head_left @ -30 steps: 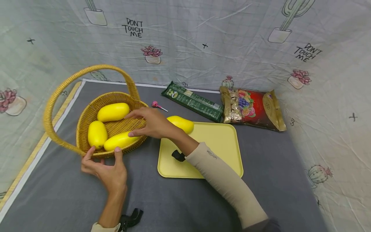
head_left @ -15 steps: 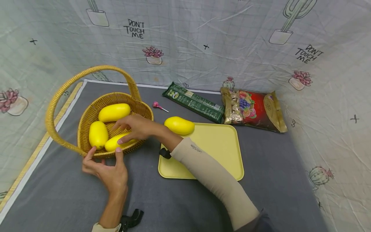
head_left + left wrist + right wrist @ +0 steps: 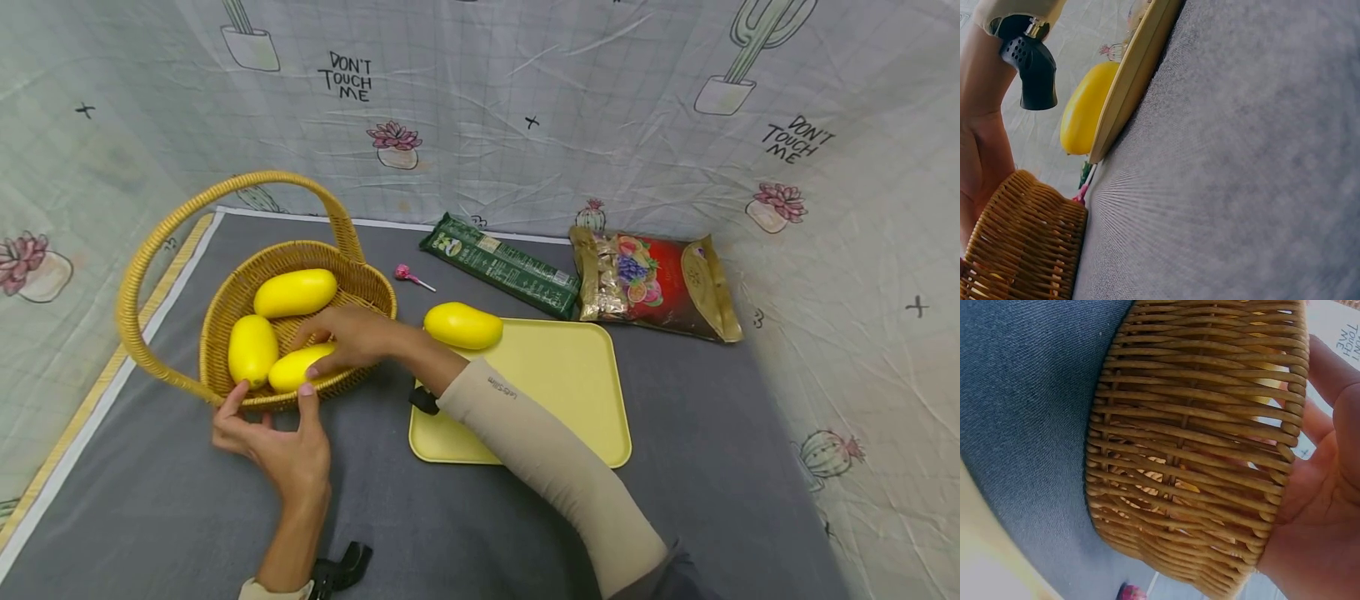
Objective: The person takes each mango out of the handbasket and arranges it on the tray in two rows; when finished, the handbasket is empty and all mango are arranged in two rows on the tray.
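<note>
A yellow wicker basket with a tall arched handle stands at the left in the head view. Inside lie three yellow mangoes: one at the back, one at the left and one near the front rim. My right hand reaches over the basket's right rim, its thumb and fingers around the front mango; some fingertips are hidden. At the front rim my left hand holds the basket, thumb and forefinger on its edge. Wicker wall hides most of that grip in the right wrist view.
Another mango rests on the back left corner of a yellow tray. Behind are a pink lollipop, a long green packet and a red and gold candy bag. A printed cloth wall stands behind.
My right hand has moved left and down into the basket and closed around the front mango. My left hand stays at the rim.
</note>
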### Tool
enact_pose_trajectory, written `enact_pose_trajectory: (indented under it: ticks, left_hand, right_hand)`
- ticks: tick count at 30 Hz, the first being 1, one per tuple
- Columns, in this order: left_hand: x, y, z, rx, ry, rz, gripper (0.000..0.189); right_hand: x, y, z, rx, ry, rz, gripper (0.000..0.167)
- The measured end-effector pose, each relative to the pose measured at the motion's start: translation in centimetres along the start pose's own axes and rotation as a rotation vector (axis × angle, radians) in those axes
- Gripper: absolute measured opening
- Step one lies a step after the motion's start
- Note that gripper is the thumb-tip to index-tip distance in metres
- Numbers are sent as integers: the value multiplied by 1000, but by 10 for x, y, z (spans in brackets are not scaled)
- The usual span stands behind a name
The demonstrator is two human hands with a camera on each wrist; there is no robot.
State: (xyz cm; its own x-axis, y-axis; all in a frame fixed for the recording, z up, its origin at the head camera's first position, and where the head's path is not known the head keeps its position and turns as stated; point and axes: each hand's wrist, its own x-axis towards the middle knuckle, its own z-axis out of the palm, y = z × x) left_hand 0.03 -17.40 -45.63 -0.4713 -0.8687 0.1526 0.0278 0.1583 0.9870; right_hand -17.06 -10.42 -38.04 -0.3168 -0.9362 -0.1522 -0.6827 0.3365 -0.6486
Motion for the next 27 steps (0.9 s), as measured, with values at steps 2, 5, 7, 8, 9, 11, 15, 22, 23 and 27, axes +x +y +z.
enact_pose_trajectory:
  ticks: [2, 5, 7, 8, 9, 11, 15, 22, 23, 27]
  left_hand:
    - [0, -1, 0, -1, -2, 2, 70]
    - [1, -2, 0, -9, -3, 3, 70]
    - [1, -3, 1, -11, -2, 3, 71]
    - [2, -3, 1, -10, -2, 2, 71]
    - [2, -3, 1, -9, -1, 0, 71]
    - [1, -3, 1, -7, -2, -3, 70]
    - [1, -3, 0, -9, -4, 0, 69]
    - [-1, -1, 1, -26, -3, 16, 68]
    - [-1, -1, 1, -27, -1, 17, 68]
    - [-1, -1, 1, -21, 0, 18, 69]
  right_hand:
    - [-3, 0, -1, -2, 26, -14, 45]
    - [-8, 0, -2, 0, 69, -25, 48]
    - [-12, 0, -2, -16, 105, -29, 49]
    - [-13, 0, -3, -20, 124, -30, 50]
    - [-15, -1, -3, -22, 145, -30, 51]
    - [-19, -1, -4, -24, 187, -28, 51]
    - [-28, -3, -5, -21, 268, -33, 53]
    - [-43, -6, -10, -37, 390, -39, 55]
    - [-46, -7, -10, -34, 405, -42, 55]
    - [-56, -8, -11, -22, 462, -23, 55]
